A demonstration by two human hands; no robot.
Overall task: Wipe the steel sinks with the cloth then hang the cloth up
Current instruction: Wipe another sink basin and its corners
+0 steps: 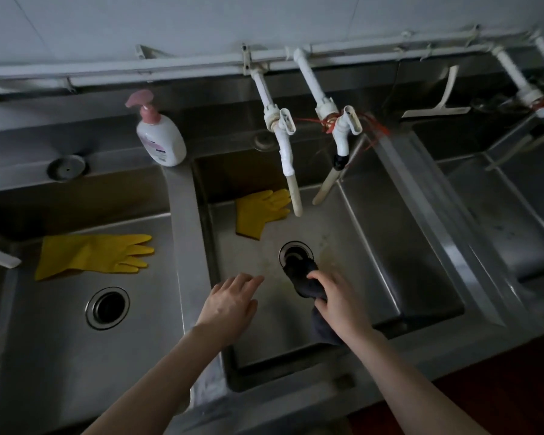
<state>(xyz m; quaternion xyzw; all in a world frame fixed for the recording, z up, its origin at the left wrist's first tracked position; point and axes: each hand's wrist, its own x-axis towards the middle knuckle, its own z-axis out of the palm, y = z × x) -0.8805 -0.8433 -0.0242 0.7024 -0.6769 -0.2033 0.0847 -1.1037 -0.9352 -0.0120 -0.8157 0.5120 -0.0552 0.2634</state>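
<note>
Head view showed my right hand (333,296) clamped on the dark cloth (305,277), its length running six to twelve toward the drain (296,253), left hand (230,304) fingers spread.

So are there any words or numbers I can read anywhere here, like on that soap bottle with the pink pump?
Nothing here can be read.
Soap bottle: it has a pink and purple label with small print, too blurred and small to read.
Yellow gloves, taps, steel sinks and the dark cloth in the right hand: no writing shows on any of them.
</note>
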